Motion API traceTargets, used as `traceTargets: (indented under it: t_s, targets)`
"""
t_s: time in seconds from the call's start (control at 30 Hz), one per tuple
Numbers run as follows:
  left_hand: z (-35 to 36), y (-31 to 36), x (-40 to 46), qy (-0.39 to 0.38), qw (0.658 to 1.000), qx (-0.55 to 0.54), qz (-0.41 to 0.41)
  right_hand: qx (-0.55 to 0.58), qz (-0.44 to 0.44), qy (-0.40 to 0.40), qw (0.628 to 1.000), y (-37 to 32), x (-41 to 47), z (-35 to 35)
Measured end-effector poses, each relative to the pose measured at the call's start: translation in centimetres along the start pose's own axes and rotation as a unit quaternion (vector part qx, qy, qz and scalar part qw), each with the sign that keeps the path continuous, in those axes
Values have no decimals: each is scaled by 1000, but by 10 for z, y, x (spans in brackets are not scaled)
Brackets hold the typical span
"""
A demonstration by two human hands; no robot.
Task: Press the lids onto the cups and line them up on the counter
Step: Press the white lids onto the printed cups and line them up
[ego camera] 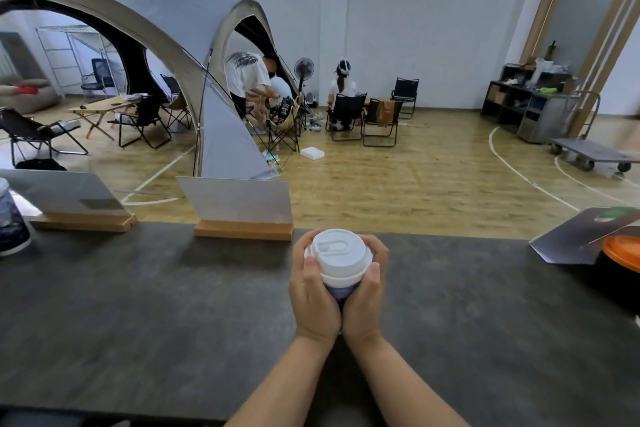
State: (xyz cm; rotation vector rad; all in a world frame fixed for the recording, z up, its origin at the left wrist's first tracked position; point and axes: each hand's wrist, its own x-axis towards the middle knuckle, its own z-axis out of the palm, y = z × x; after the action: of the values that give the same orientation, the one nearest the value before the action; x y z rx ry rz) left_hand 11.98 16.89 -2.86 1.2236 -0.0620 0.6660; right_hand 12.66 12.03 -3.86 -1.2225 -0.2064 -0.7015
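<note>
Because both thumbs must seat the lid [337, 251], your left hand [314, 298] and right hand [365, 298] wrap the cup [341, 292] at centre frame, steadying it above the bench [138, 305].

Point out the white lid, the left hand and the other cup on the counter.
white lid [335, 250]: head view, centre of its top.
left hand [313, 298]: head view, back of the hand.
other cup [10, 218]: head view, its dark side wall.

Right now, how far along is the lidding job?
Done: one lidded cup stands at the counter's far left. In hand: left hand and right hand wrap a dark cup with its white lid on. Left: setting it in line.
</note>
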Motion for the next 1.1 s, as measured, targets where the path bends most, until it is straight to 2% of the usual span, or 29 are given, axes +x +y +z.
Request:
traceTargets:
  t_s: [0.4, 0.53, 0.7, 0.77, 0.83, 0.93, 1.1]
  targets:
    - [2, -6, 3, 7, 1000, -10, 22, -10, -40, -2, 999, 8, 2, -3]
    - [3, -6, 3, 6, 1000, -7, 26, -2, -30, -12, 999, 7, 3, -3]
    - [1, -4, 3, -1, 1000, 3, -14, -18, -30, -23, 999, 10, 5, -7]
    - [-1, -4, 2, -13, 998, -21, -53, -24, -28, -32, 999, 9, 5, -7]
    - [-7, -6, -5, -13, 994, -38, -98, -41, -17, -40, 998, 11, 4, -8]
    - [-22, -11, -27, -18, 992, -11, -123, -75, -1, -22, 997, 15, 2, -8]
    - [-49, 8, -45, -39, 992, 74, -99, -71, 98, -58, 991, 6, -7, -7]
